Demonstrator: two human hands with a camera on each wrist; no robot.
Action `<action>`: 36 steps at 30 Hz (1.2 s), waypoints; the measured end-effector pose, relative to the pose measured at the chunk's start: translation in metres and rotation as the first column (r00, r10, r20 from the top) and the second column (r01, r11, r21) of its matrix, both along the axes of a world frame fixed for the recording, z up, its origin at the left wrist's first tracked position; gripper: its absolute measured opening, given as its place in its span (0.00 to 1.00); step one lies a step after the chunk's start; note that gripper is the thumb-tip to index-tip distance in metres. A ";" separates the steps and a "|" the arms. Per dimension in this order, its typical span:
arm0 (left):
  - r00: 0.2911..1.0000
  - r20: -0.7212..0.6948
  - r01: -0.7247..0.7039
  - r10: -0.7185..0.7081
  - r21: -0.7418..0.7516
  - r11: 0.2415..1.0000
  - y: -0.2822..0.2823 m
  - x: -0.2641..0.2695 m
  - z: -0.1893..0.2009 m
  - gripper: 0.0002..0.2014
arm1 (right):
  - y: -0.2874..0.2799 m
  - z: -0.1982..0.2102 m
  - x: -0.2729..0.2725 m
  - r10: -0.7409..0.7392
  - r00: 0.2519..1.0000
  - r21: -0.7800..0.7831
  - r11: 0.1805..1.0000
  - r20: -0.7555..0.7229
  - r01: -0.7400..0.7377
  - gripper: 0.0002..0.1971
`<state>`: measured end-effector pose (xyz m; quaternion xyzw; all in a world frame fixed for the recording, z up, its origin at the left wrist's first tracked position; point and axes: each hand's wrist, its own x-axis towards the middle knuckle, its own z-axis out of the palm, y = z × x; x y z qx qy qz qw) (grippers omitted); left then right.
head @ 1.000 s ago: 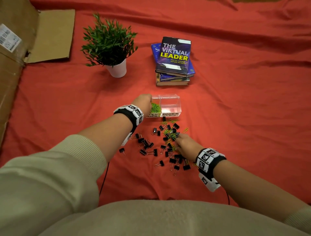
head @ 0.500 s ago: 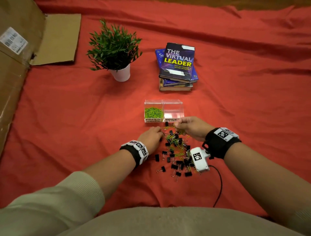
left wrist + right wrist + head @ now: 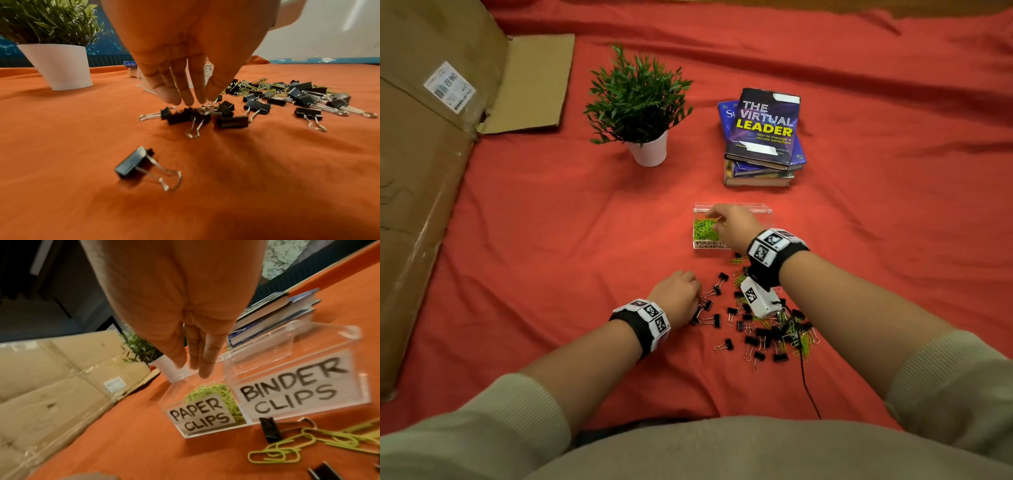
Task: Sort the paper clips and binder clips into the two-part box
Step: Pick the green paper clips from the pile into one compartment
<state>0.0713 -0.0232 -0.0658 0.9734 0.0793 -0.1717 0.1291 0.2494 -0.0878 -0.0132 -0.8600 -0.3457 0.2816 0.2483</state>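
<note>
A clear two-part box (image 3: 765,209) stands on the red cloth. Its left half, labelled PAPER CLIPS, holds green paper clips (image 3: 703,230). The half labelled BINDER CLIPS (image 3: 287,386) looks bare inside. My right hand (image 3: 717,216) hovers over the paper-clip half, and in the right wrist view its fingers (image 3: 205,368) point straight down with nothing seen between them. A mixed pile of black binder clips and green paper clips (image 3: 767,330) lies nearer me. At the pile's left edge my left hand (image 3: 205,101) pinches the wire handle of a binder clip (image 3: 191,116).
A potted plant (image 3: 640,106) and a stack of books (image 3: 763,133) stand behind the box. A big cardboard carton (image 3: 421,171) fills the left side. One binder clip (image 3: 133,164) lies alone nearer me. A black cable (image 3: 808,387) trails from my right wrist.
My right hand has gone from the pile up to the paper-clip half of the box. My left hand came back from the box a second ago and is now on the left of the pile.
</note>
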 end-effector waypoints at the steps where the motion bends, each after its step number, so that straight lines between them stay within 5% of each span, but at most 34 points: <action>1: 1.000 0.014 -0.010 0.010 -0.010 1.000 -0.001 0.002 0.002 0.11 | -0.010 0.002 0.001 -0.046 0.999 0.054 0.997 -0.008 0.046 0.13; 5: 0.997 0.072 -0.015 0.021 -0.085 0.996 -0.013 0.023 0.004 0.12 | -0.067 -0.004 0.003 -0.187 0.981 0.043 0.982 0.043 0.185 0.08; 9: 0.995 0.093 0.040 -0.026 -0.152 0.988 -0.033 0.051 0.004 0.18 | -0.118 -0.036 -0.020 -0.058 0.996 -0.162 0.984 0.066 0.068 0.11; 14: 0.996 0.083 0.046 -0.035 -0.133 0.990 -0.040 0.072 -0.002 0.27 | -0.138 -0.048 -0.039 0.069 0.996 -0.174 0.983 0.055 -0.058 0.12; 20: 0.998 0.060 0.034 -0.030 -0.080 0.996 -0.043 0.085 -0.005 0.29 | -0.147 -0.047 -0.001 -0.095 0.986 -0.165 0.979 0.136 0.117 0.13; 26: 0.997 0.073 0.034 -0.034 0.006 0.999 -0.044 0.087 -0.007 0.22 | -0.149 -0.060 0.000 0.045 0.983 -0.272 0.962 0.180 0.006 0.13; 36: 0.994 0.109 -0.029 0.023 0.056 0.998 -0.044 0.089 -0.004 0.08 | -0.157 -0.069 -0.004 0.075 0.981 -0.214 0.976 0.181 -0.035 0.08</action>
